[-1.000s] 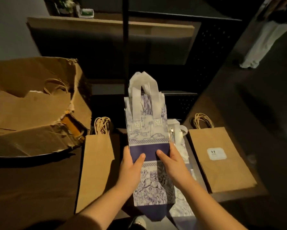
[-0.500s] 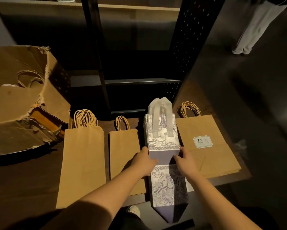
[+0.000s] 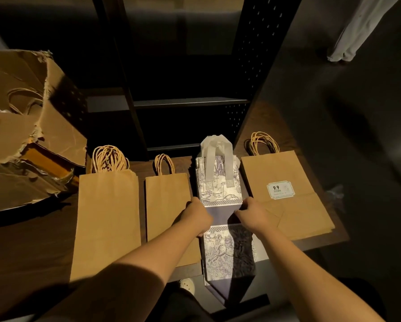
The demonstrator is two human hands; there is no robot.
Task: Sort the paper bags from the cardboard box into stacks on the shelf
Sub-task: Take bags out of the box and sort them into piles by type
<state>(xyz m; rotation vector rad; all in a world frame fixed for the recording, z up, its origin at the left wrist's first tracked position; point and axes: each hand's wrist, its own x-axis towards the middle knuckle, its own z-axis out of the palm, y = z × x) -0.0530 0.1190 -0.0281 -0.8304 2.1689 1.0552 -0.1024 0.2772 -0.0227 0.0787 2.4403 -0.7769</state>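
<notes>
Printed bag point(image 3: 220, 189) flat on shelf point(image 3: 285, 126), between small kraft bag point(image 3: 168, 205) and labelled kraft bag point(image 3: 285, 194); long axis runs away from person, handles far, base overhanging near edge; left hand point(image 3: 198, 217) grips left edge, right hand point(image 3: 253, 214) right edge, fingers curled, level at mid-length; box point(image 3: 20, 135) far left, nearer left hand.

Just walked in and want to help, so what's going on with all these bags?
A person is sorting bags into piles on a dark shelf. The left hand and right hand grip the sides of a purple-and-white printed bag lying between a small brown stack and a labelled brown stack. A taller brown stack lies further left, beside the torn cardboard box.
</notes>
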